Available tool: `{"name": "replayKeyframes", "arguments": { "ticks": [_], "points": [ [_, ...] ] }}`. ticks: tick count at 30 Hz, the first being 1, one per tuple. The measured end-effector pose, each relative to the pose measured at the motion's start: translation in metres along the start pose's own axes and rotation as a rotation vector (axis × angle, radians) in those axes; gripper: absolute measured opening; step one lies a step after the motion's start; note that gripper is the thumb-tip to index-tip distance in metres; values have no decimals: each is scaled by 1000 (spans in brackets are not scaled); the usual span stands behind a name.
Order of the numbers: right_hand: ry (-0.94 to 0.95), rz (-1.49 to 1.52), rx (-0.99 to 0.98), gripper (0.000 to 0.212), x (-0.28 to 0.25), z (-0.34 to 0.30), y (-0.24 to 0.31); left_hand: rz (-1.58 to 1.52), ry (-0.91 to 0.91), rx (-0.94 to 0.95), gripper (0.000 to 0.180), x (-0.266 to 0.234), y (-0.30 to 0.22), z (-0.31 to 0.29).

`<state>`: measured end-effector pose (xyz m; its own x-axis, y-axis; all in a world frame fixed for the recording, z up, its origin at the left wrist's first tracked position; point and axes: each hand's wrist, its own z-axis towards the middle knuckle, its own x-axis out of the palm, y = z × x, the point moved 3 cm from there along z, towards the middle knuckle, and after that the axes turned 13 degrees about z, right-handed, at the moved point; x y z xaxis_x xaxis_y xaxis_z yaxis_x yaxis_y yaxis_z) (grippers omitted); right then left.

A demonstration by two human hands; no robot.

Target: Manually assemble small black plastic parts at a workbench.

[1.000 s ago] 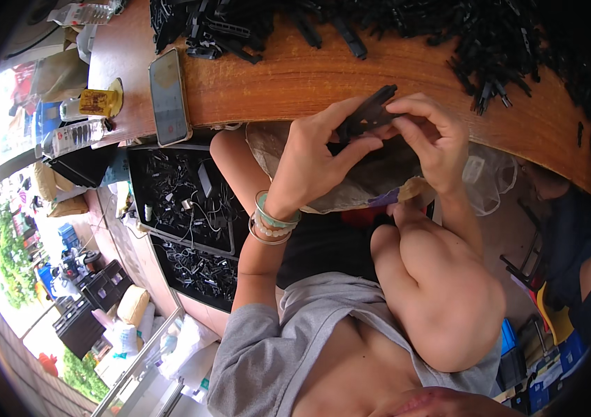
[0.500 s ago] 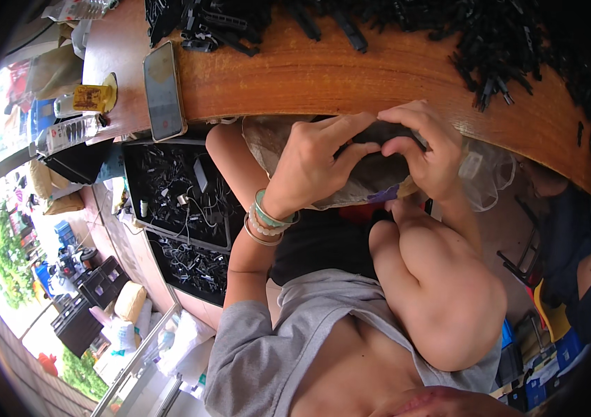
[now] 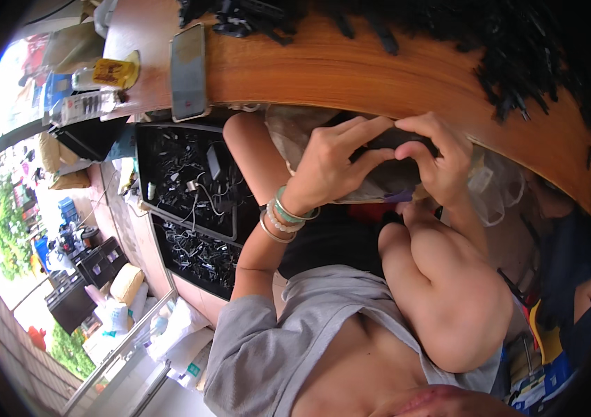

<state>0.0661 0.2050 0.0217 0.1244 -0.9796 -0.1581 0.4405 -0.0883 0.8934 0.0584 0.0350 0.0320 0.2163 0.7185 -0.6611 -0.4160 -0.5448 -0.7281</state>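
Observation:
My left hand [image 3: 333,158], with bracelets at the wrist, and my right hand [image 3: 442,156] meet just below the table's front edge. Thumbs and fingers of both are curled into a pinch, their tips almost touching. Whatever sits between them is dark and small, and I cannot make it out against the dark background. Beneath the hands, an open bag [image 3: 372,189] of pale, crumpled material lies over my lap. On the wooden table [image 3: 295,76] just beyond is a heap of black plastic parts [image 3: 518,69], with several loose pieces to its left.
A phone [image 3: 189,73] lies at the table's left, near a yellow container [image 3: 113,72]. Black trays [image 3: 229,226] of small parts and cables stand low at my left. A clear plastic bag [image 3: 497,191] hangs at the right. Another person's arm [image 3: 590,295] shows at the far right.
The view has shifted slightly, so the table and trays sit a little differently in it. Both hands keep their pinched pose close together.

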Motion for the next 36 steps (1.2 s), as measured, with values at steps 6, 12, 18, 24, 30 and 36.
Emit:
{"name": "replayKeyframes", "arguments": {
  "ticks": [6,12,18,24,30,36],
  "points": [
    [72,37,107,22,11,-12,-10,567,-465,-14,47,-43,44,-31],
    [175,108,197,23,19,-12,-8,1063,-737,-211,29,-107,115,-63],
    [123,93,177,23,19,-10,-9,986,-941,-86,28,-99,102,-67],
    [164,97,172,24,11,-10,-8,288,-229,84,32,-27,38,-36],
    [112,115,112,27,20,-13,-15,-89,69,-130,38,-5,14,-27],
    [-29,94,152,28,-9,-12,-8,-23,-91,24,37,16,-5,-1]
  ]
}}
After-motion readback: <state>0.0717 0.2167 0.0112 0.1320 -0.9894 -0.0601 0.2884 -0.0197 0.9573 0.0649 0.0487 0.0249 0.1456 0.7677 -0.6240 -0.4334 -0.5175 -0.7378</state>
